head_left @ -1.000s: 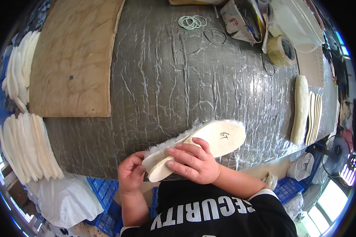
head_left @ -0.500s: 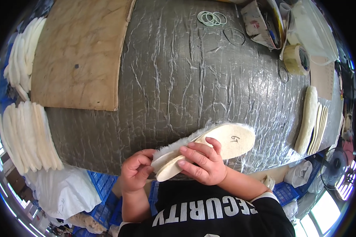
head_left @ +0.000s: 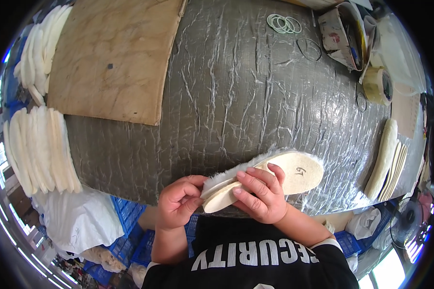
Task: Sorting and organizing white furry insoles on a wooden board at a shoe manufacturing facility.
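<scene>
Fleece insoles (head_left: 301,174), cream felt on the upturned side with a white fluffy pile along the far edge, are held slanting over the table's near edge. At least two layers show, slightly fanned apart at the narrow left end. My left hand (head_left: 178,202) is closed on that end, its thumb and fingers pinching the edges. Across the middle lies my right hand (head_left: 264,196), its fingers on the felt face and its thumb hidden or partly hidden beneath. A dark hand-drawn mark is on the wide right end.
Rows of white insoles (head_left: 41,149) stand at the left, beside a brown board (head_left: 111,62). At the right lie more insoles (head_left: 393,171), a tape roll (head_left: 377,85) and a box of tools (head_left: 342,36). Pale rubber bands (head_left: 283,23) rest at the far side.
The whole view has shifted, with the table's things now farther right. Both hands keep their hold on the insoles, and the layers at the left end sit a little closer together.
</scene>
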The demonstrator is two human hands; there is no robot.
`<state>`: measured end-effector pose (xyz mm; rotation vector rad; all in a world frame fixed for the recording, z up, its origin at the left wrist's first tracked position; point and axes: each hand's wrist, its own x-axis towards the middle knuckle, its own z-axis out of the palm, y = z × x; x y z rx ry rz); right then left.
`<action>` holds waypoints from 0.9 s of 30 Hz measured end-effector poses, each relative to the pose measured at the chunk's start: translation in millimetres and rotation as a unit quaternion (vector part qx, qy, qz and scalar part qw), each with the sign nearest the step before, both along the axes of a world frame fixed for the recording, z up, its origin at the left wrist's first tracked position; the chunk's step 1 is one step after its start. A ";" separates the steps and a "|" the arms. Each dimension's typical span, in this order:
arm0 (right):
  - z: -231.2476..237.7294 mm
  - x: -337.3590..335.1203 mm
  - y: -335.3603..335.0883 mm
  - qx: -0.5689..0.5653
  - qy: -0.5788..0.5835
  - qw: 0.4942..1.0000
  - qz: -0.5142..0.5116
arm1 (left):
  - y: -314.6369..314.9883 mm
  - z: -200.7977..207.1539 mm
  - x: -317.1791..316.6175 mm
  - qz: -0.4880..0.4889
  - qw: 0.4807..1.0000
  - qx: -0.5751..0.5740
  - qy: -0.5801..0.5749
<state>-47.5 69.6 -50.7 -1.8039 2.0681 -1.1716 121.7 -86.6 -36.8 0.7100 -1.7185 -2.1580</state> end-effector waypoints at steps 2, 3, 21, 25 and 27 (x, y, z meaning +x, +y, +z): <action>-0.4 -0.7 0.1 0.004 0.001 1.000 0.003 | -0.3 2.1 -2.7 -0.006 1.000 -0.017 0.001; -0.9 -0.5 0.2 0.003 0.000 1.000 0.000 | 0.0 2.6 -3.1 -0.005 1.000 -0.017 0.000; -1.4 -8.9 -1.9 0.006 0.003 1.000 -0.008 | -0.9 12.7 -16.3 -0.016 0.995 -0.093 -0.016; -0.7 -9.8 -2.0 0.012 -0.001 1.000 -0.009 | -0.2 17.8 -19.6 -0.022 0.993 -0.111 -0.028; -0.2 -10.0 -2.4 0.012 -0.002 1.000 -0.012 | 0.3 18.3 -20.4 -0.025 0.992 -0.121 -0.027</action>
